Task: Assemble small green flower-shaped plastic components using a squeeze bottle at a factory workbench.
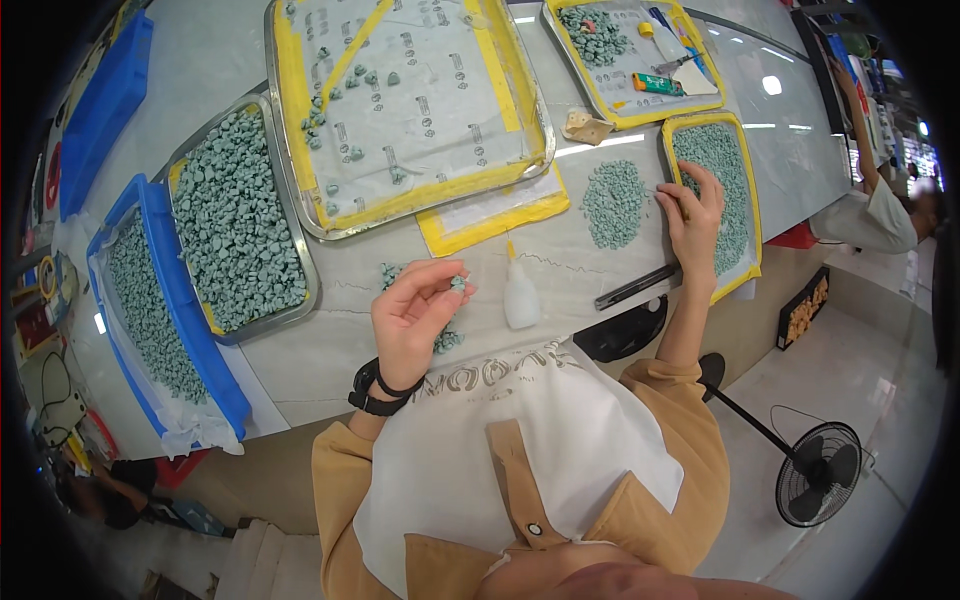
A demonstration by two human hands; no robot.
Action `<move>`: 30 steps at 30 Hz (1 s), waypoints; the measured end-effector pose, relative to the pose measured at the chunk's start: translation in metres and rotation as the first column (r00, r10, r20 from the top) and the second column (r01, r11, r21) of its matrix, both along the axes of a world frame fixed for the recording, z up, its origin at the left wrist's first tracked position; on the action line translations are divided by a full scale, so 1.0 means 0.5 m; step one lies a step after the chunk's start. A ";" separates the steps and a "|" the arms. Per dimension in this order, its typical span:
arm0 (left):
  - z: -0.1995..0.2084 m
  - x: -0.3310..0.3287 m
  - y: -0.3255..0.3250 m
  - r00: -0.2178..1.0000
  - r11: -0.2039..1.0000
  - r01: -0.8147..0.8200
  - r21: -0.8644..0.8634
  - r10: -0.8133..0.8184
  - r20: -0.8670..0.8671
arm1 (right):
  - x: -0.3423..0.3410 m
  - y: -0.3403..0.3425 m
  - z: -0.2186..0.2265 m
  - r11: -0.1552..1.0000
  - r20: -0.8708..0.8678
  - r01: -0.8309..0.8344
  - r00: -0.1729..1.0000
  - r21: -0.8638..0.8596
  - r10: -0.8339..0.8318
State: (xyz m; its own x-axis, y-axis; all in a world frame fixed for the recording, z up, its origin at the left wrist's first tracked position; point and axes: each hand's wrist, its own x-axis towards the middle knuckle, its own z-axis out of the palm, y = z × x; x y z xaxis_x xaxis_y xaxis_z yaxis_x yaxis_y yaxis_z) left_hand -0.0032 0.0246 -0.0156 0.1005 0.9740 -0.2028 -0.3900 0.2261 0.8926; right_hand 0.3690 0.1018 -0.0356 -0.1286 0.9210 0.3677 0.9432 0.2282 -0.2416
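My left hand (pixel 408 312), with a black watch on its wrist, pinches a small teal stone cluster (pixel 458 284) between thumb and fingertips above the table. Under and beside that hand lie a few more teal stones (pixel 447 340). My right hand (pixel 692 222) hovers between a loose pile of small teal chips (pixel 613 204) and a yellow-edged tray (pixel 754 222) of similar chips. Its thumb and a fingertip come together; anything between them is too small to make out. A white squeeze bottle (pixel 521 299) with a yellow nozzle tip stands between my hands.
A large metal tray (pixel 548 140) lined with printed paper holds scattered stones. Left are a metal tray (pixel 312 285) and blue bin (pixel 240 405) of stones. Back right, another tray (pixel 640 120) holds stones and tools. Black tweezers (pixel 636 288) lie near the table edge; a fan (pixel 818 474) stands right.
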 end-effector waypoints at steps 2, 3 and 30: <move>0.000 0.000 -0.001 1.000 1.000 0.007 -0.001 -0.007 0.011 | 0.001 -0.006 0.001 1.000 -0.027 0.010 1.000 -0.020 -0.010; 0.000 0.000 -0.001 1.000 1.000 0.006 0.001 -0.006 0.012 | 0.003 -0.008 0.003 0.999 -0.053 0.023 0.998 -0.041 -0.025; 0.007 -0.003 -0.008 0.877 0.890 0.455 -0.040 -0.440 0.192 | -0.335 -0.079 0.091 0.772 -0.514 -0.619 0.618 0.147 0.594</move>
